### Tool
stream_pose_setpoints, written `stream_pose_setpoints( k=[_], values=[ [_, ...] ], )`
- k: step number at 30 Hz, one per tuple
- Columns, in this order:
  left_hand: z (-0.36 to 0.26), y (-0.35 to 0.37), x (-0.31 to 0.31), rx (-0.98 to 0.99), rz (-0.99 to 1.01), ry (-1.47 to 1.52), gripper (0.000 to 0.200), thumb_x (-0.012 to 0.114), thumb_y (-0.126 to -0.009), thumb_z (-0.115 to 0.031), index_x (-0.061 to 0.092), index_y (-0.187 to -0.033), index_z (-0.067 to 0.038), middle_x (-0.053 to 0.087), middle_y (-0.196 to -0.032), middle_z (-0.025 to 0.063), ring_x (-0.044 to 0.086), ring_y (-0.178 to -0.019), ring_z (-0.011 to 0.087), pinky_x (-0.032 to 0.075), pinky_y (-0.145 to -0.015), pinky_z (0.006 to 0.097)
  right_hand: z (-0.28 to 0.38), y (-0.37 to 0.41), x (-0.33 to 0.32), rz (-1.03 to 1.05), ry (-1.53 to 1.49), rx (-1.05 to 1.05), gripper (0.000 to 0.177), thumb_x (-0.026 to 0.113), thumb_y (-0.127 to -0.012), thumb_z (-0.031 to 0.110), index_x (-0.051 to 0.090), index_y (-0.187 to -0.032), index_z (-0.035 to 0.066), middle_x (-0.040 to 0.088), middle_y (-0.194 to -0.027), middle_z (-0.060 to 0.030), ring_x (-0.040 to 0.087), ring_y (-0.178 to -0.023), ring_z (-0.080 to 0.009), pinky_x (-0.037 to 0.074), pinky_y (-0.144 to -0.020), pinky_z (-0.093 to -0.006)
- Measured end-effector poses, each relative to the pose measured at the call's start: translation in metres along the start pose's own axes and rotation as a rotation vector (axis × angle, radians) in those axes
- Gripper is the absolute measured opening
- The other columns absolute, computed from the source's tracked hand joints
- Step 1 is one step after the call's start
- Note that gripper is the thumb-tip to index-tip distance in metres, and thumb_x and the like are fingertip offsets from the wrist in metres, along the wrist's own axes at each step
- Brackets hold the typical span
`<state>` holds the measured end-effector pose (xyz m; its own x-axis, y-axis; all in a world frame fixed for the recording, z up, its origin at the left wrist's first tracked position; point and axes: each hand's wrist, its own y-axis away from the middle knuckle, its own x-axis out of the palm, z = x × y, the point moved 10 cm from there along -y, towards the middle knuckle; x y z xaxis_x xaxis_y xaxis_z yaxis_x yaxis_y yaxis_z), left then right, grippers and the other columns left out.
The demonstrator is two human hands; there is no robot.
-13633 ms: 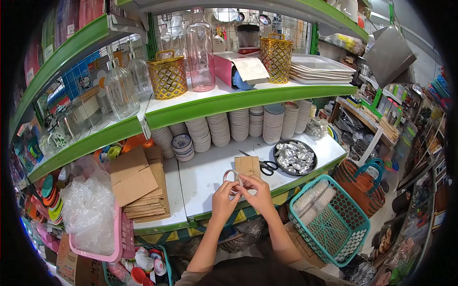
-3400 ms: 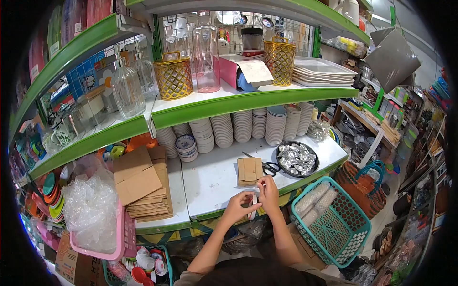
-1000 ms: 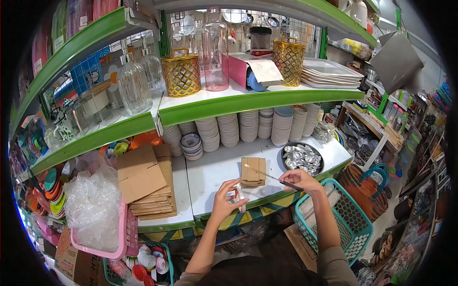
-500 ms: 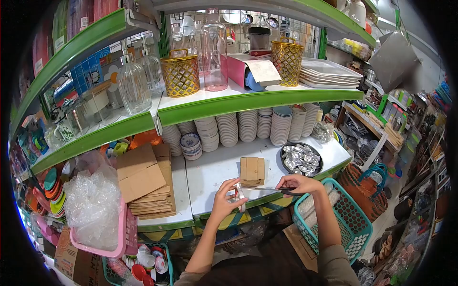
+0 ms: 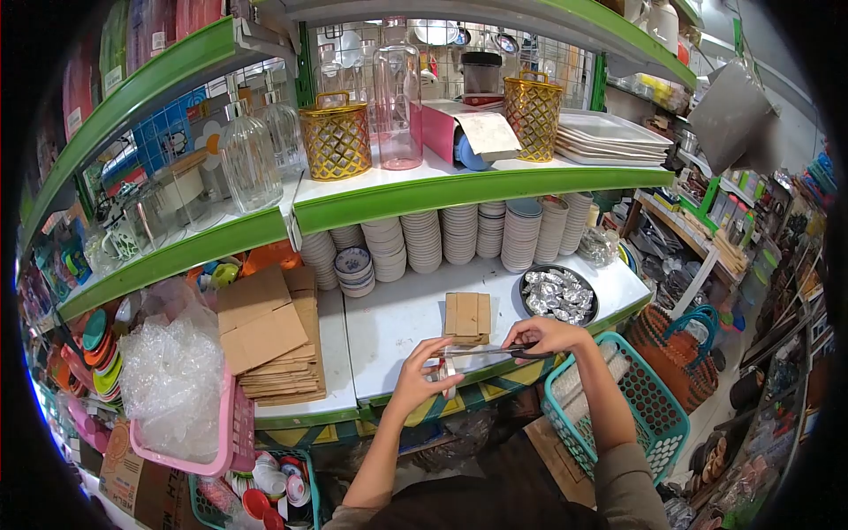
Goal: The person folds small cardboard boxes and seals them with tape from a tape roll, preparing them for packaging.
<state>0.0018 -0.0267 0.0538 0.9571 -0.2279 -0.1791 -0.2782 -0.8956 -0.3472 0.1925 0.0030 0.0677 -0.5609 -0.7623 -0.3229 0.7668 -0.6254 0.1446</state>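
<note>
My left hand [image 5: 419,380] is closed around a narrow pale roll of tape [image 5: 450,378], held upright over the shelf's front edge. In my right hand [image 5: 543,336] are scissors [image 5: 526,351] with black handles, their blades pointing left to the tape beside my left fingertips. Whether the blades touch the tape is too small to tell. Just behind the blades, a small stack of folded cardboard pieces [image 5: 467,316] lies on the white shelf [image 5: 397,327]. A round dark pan [image 5: 594,311] holding crumpled silvery foil pieces [image 5: 556,293] is beyond my right hand.
Larger flattened cardboard [image 5: 265,327] is piled at the left, by a pink basket [image 5: 234,433] of clear plastic wrap. A turquoise basket [image 5: 667,442] stands below my right forearm. Stacked white bowls [image 5: 424,243] line the back, under a green-edged upper shelf [image 5: 477,188].
My right hand and the scissors have shifted slightly left and up, nearer to my left hand. The left hand and tape have dropped slightly.
</note>
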Motion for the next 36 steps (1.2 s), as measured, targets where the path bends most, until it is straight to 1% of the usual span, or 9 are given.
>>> stream_pose_setpoints(
  k=[11, 14, 20, 23, 26, 27, 30, 31, 36],
  values=[
    [-0.004, 0.002, -0.001, 0.004, 0.005, 0.003, 0.07, 0.082, -0.068, -0.01, 0.051, -0.132, -0.011, 0.046, -0.129, 0.0044, 0.054, -0.114, 0.0215, 0.053, -0.09, 0.0371, -0.004, 0.0, -0.001, -0.027, 0.016, -0.003, 0.033, 0.071, -0.077, -0.003, 0.061, -0.109, -0.003, 0.06, -0.088, -0.001, 0.054, -0.08, -0.006, 0.046, -0.074, -0.0201],
    [-0.003, 0.001, -0.002, 0.019, -0.003, -0.016, 0.072, 0.082, -0.068, -0.01, 0.05, -0.132, -0.012, 0.045, -0.13, 0.0044, 0.056, -0.113, 0.0221, 0.053, -0.09, 0.0375, 0.0, 0.005, -0.005, -0.085, 0.036, -0.005, 0.034, 0.073, -0.074, -0.002, 0.064, -0.107, 0.001, 0.054, -0.076, 0.0038, 0.047, -0.072, -0.0043, 0.042, -0.065, -0.0202],
    [0.005, -0.001, -0.026, -0.016, -0.095, -0.099, 0.073, 0.084, -0.065, -0.017, 0.051, -0.131, -0.01, 0.046, -0.132, 0.0049, 0.057, -0.11, 0.0224, 0.052, -0.091, 0.0389, -0.021, 0.028, -0.043, -0.407, -0.071, -0.027, 0.03, 0.074, -0.073, -0.001, 0.067, -0.102, 0.002, 0.052, -0.071, 0.0045, 0.047, -0.061, -0.0034, 0.04, -0.054, -0.0202],
    [0.002, -0.004, -0.046, -0.041, -0.189, -0.543, 0.077, 0.084, -0.062, -0.031, 0.052, -0.129, -0.009, 0.053, -0.128, 0.0063, 0.059, -0.108, 0.0228, 0.052, -0.088, 0.0358, -0.038, 0.05, -0.074, -0.814, 0.123, 0.021, 0.03, 0.081, -0.068, 0.011, 0.07, -0.094, 0.002, 0.054, -0.061, 0.0042, 0.048, -0.053, -0.0048, 0.037, -0.047, -0.0205],
    [0.005, -0.008, -0.052, -0.029, -0.209, -0.766, 0.077, 0.083, -0.061, -0.036, 0.053, -0.127, -0.01, 0.053, -0.13, 0.0059, 0.058, -0.109, 0.0257, 0.05, -0.09, 0.0374, -0.078, 0.056, -0.079, -1.021, 0.207, 0.144, 0.035, 0.083, -0.066, 0.019, 0.069, -0.093, 0.002, 0.056, -0.058, -0.0004, 0.05, -0.052, -0.0078, 0.039, -0.048, -0.0235],
    [0.008, -0.009, -0.052, -0.028, -0.21, -0.767, 0.077, 0.083, -0.061, -0.036, 0.053, -0.127, -0.01, 0.053, -0.13, 0.0059, 0.058, -0.109, 0.0257, 0.05, -0.09, 0.0374, -0.094, 0.055, -0.081, -1.058, 0.303, 0.188, 0.036, 0.082, -0.066, 0.024, 0.069, -0.092, 0.001, 0.06, -0.059, -0.0065, 0.056, -0.052, -0.0132, 0.043, -0.05, -0.0281],
    [0.02, -0.015, -0.05, -0.058, -0.177, -0.771, 0.077, 0.083, -0.061, -0.033, 0.052, -0.127, -0.008, 0.053, -0.13, 0.0063, 0.057, -0.111, 0.0278, 0.048, -0.092, 0.038, -0.094, 0.055, -0.064, -1.153, 0.429, 0.322, 0.031, 0.078, -0.068, 0.022, 0.069, -0.09, 0.002, 0.062, -0.06, -0.01, 0.061, -0.054, -0.0198, 0.047, -0.054, -0.0328],
    [0.027, -0.016, -0.048, -0.084, -0.143, -0.782, 0.077, 0.083, -0.061, -0.034, 0.053, -0.127, -0.008, 0.054, -0.13, 0.0063, 0.056, -0.111, 0.0275, 0.048, -0.092, 0.0376, -0.092, 0.053, -0.058, -1.13, 0.452, 0.412, 0.029, 0.076, -0.068, 0.019, 0.067, -0.091, 0.003, 0.065, -0.069, -0.0149, 0.065, -0.065, -0.0274, 0.05, -0.061, -0.0379],
    [0.048, -0.018, -0.041, -0.185, -0.052, -0.764, 0.075, 0.082, -0.062, -0.038, 0.055, -0.126, -0.008, 0.055, -0.129, 0.007, 0.055, -0.113, 0.0265, 0.047, -0.094, 0.0365, -0.08, 0.05, -0.043, -1.2, 0.584, 0.537, 0.031, 0.074, -0.067, 0.018, 0.065, -0.093, 0.004, 0.065, -0.092, -0.0187, 0.063, -0.087, -0.0343, 0.051, -0.075, -0.0415]
  ],
)
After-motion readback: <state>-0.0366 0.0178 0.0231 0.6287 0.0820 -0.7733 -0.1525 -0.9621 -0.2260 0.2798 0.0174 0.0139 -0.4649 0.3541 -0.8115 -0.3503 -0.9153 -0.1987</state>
